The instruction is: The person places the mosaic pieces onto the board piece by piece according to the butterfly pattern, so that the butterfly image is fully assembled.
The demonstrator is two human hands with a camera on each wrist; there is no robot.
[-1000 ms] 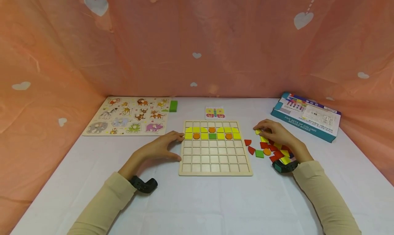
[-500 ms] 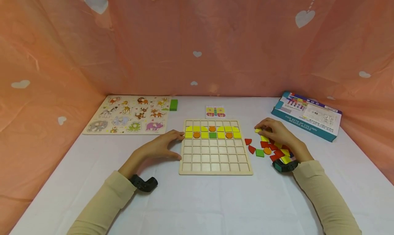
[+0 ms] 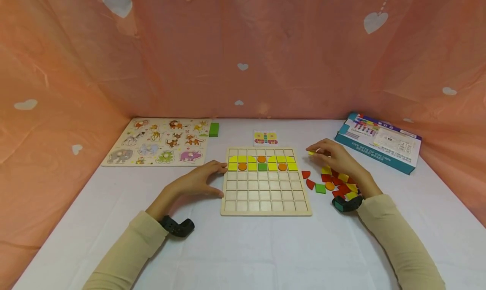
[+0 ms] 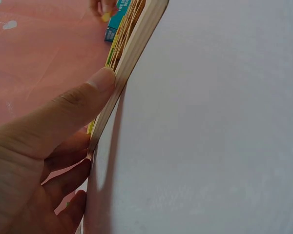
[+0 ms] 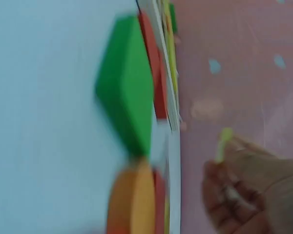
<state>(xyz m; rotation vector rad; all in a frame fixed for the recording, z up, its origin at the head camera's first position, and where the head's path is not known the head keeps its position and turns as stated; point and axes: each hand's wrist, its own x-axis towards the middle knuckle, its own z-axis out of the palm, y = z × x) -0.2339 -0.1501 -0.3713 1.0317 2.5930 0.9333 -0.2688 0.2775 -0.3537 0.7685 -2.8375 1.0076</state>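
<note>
A wooden grid board (image 3: 266, 196) lies in front of the person, its upper cells filled with yellow tiles, orange circles and a green square (image 3: 262, 167). The left hand (image 3: 198, 182) rests against the board's left edge. In the left wrist view its thumb (image 4: 98, 83) touches the wooden rim with the fingers extended below. Between thumb and fingertips, the right hand (image 3: 336, 157) pinches a small yellow tile (image 5: 224, 139), raised above the table right of the board. Its exact shape is unclear. Below that hand lies a pile of loose tiles (image 3: 336, 181), partly hidden by the wrist.
Behind the board stands a small butterfly pattern card (image 3: 265, 138). An animal puzzle board (image 3: 163, 142) and a green block (image 3: 214, 129) lie back left. A teal box (image 3: 377, 143) sits back right. Red quarter-circles (image 3: 310, 184) and a green tile (image 3: 320, 189) lie beside the board.
The right hand has lifted off the pile and shifted slightly left and away from the person, carrying the yellow tile. The left hand and the board stay in place.
</note>
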